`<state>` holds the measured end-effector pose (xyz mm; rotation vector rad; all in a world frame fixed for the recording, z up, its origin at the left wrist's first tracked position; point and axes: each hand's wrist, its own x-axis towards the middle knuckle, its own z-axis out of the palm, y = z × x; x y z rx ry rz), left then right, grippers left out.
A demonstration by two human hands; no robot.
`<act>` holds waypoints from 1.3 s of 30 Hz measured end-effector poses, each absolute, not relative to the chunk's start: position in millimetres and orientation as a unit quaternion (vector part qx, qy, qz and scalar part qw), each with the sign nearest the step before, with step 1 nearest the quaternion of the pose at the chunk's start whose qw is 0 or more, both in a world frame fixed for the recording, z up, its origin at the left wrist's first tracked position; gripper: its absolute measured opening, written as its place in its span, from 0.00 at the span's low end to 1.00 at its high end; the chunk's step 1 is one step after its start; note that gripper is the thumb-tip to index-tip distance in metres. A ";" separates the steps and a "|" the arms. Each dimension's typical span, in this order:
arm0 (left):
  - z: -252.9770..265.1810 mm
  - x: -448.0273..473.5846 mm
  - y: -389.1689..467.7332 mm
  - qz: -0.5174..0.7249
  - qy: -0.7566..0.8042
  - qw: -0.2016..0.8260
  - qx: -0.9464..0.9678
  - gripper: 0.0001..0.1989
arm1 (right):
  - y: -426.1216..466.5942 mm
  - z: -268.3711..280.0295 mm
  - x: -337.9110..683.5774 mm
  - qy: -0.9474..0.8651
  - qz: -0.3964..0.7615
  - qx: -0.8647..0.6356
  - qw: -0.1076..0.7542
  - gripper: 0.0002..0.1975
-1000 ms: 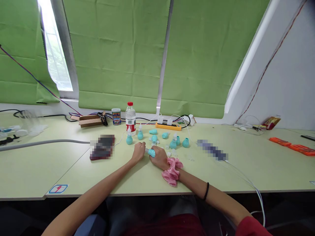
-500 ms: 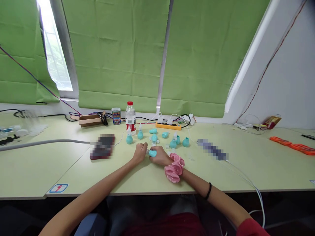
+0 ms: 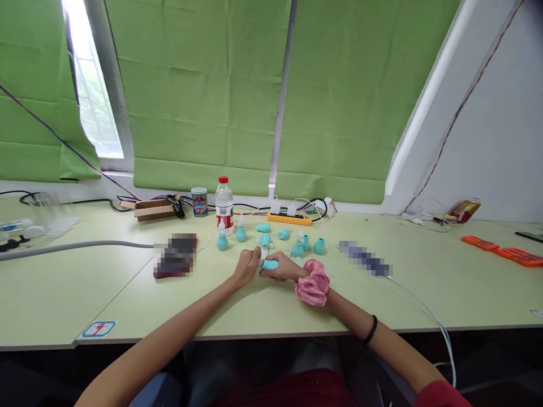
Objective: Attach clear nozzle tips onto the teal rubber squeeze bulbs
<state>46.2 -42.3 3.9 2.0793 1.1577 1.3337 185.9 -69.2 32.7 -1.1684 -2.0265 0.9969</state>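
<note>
Just in front of me, my right hand [image 3: 283, 268] is wrapped round a teal squeeze bulb [image 3: 270, 264], which lies on its side with its neck to the left. At that neck, the fingers of my left hand [image 3: 246, 268] are closed on a small clear nozzle [image 3: 260, 263], mostly hidden by them. Beyond my hands, one teal bulb with a clear nozzle [image 3: 222, 239] stands upright, with another bulb [image 3: 241, 233] behind it. A teal bulb [image 3: 319, 246] without a nozzle stands to the right. Other bulbs, such as a lying one [image 3: 263, 227], and clear pieces are scattered between.
A red-capped water bottle [image 3: 224, 208] and a can [image 3: 199, 202] stand at the back, left of a yellow power strip [image 3: 289, 218]. A small cardboard box [image 3: 155, 210] is farther left. Two blurred devices [image 3: 176, 256] flank the bulbs; orange parts [image 3: 503, 250] lie far right.
Both hands and the held bulb have shifted slightly right. The right wrist has turned, and more of the bulb's side shows. The camera view has moved a little.
</note>
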 end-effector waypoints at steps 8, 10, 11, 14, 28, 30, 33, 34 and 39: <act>6.4 70.7 -32.4 0.363 0.375 -0.017 0.853 0.15 | -57.0 39.1 248.7 -0.725 0.050 -0.460 0.511 0.12; 4.6 77.0 -27.9 0.317 0.345 -0.057 0.882 0.21 | -51.6 29.1 257.5 -0.717 -0.034 -0.455 0.527 0.10; 3.6 79.7 -26.1 0.301 0.336 -0.067 0.890 0.22 | -48.8 23.7 260.3 -0.728 -0.066 -0.444 0.519 0.09; 1.2 86.7 -23.1 0.282 0.333 -0.068 0.897 0.20 | -42.4 12.5 264.0 -0.764 -0.113 -0.407 0.488 0.07; 4.1 100.9 -29.8 0.301 0.322 -0.048 0.896 0.14 | -39.3 5.6 265.5 -0.727 -0.104 -0.440 0.516 0.08; 1.4 105.6 -35.8 0.276 0.330 -0.042 0.902 0.15 | -39.4 4.4 263.3 -0.738 -0.091 -0.435 0.508 0.08; -0.6 109.0 -35.4 0.241 0.335 -0.029 0.911 0.12 | -43.6 5.5 258.3 -0.755 -0.069 -0.429 0.491 0.08; 0.3 106.8 -32.8 0.241 0.329 -0.018 0.913 0.10 | -45.8 6.0 256.4 -0.757 -0.064 -0.426 0.492 0.08; 8.8 64.7 -12.4 0.393 0.384 0.143 0.823 0.11 | -55.4 4.1 241.8 -0.770 -0.027 -0.422 0.477 0.10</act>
